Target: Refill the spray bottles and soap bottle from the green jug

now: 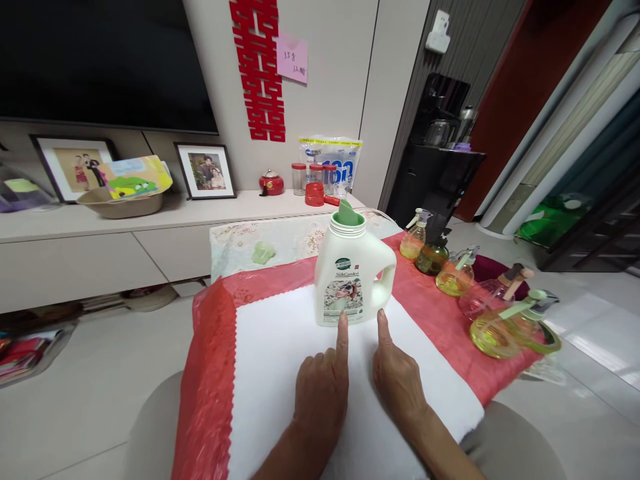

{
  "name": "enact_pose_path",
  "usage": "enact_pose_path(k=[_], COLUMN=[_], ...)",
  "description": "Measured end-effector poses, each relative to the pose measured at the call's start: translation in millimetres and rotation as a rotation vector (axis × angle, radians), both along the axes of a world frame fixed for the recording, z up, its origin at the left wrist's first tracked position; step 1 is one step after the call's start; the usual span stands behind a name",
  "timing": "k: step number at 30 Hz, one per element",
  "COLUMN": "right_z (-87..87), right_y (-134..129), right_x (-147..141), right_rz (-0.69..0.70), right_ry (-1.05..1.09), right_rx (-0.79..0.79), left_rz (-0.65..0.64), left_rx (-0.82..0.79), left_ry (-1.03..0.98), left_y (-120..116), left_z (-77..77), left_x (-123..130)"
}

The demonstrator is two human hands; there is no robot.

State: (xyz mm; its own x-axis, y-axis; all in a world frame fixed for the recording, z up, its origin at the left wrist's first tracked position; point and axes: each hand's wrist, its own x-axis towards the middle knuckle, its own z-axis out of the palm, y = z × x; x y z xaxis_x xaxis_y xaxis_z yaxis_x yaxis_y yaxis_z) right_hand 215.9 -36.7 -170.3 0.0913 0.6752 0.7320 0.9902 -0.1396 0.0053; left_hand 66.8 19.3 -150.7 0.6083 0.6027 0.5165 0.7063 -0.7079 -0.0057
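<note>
A pale detergent jug (345, 267) with a handle on its right stands upright on a white cloth (270, 347). Its neck is uncapped, and a green spout piece shows at the opening. In front of the jug, my left hand (323, 383) has its index finger stretched out, the tip at the bottom of the label, the other fingers curled in. My right hand (397, 373) extends its index finger near the jug's lower right corner, the rest folded. Neither hand holds anything. A light green cap-like piece (263, 252) lies behind to the left on the flowered cover.
Several spray bottles (455, 272) line the right side of the red plastic sheet (213, 340). Behind, a cabinet top (200, 210) bears picture frames, a basket (123, 205), a red pot (271, 183), red-lidded jars (299, 180) and a printed bag (350, 157).
</note>
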Motion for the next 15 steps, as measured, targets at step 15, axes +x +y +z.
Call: enact_pose_path(k=[15], right_z=[7.2], right_y=[-1.8], right_x=[0.5], right_rz=[0.070], right_ry=[0.056], right_rx=[-0.016], left_rz=[-0.030], left_rx=[-0.014], left_ry=[0.035], left_y=[2.7], left_z=[-6.2], left_x=[-1.4])
